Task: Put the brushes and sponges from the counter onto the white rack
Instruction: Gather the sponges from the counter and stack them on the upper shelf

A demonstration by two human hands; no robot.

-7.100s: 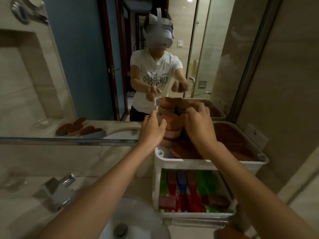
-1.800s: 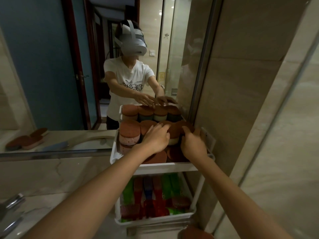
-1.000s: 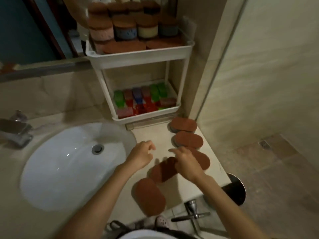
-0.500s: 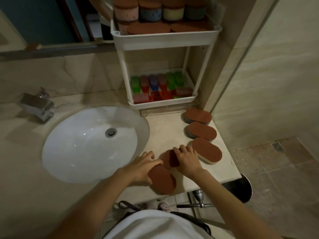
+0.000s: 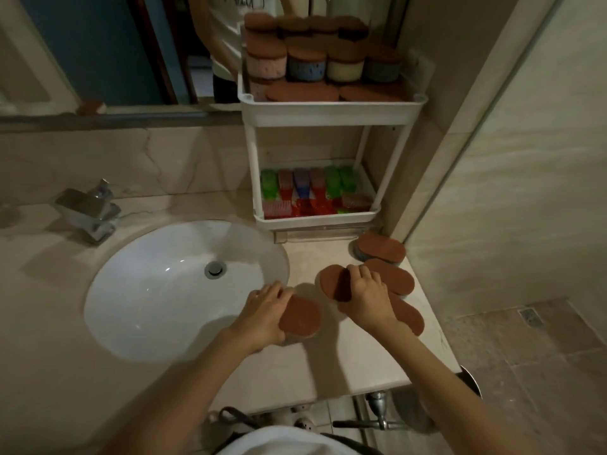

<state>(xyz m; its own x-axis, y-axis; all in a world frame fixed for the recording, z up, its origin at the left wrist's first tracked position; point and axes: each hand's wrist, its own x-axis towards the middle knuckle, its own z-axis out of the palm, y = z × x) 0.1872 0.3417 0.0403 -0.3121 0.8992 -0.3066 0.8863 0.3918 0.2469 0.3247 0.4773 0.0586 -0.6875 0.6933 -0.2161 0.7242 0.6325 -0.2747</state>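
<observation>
Several oval brown-topped sponges lie on the counter right of the sink. My left hand (image 5: 262, 315) grips one sponge (image 5: 300, 315) by its left side. My right hand (image 5: 366, 295) grips another sponge (image 5: 331, 282), slightly raised. Under my right wrist lies a third sponge (image 5: 409, 316); two more sponges (image 5: 392, 279) (image 5: 381, 249) sit toward the wall. The white rack (image 5: 328, 110) stands at the back of the counter. Its top shelf holds stacked sponges (image 5: 305, 65) and its bottom shelf holds coloured brushes (image 5: 315, 195).
A white sink basin (image 5: 147, 290) with a chrome faucet (image 5: 87, 213) fills the counter's left side. A mirror (image 5: 98, 44) runs behind it. The tiled wall (image 5: 509, 159) closes the right. The counter edge (image 5: 328, 394) drops to pipes and floor.
Both hands left the rack's top shelf and came down to the counter. In the last half second each closed around a sponge, and the right one lifted its sponge toward the rack.
</observation>
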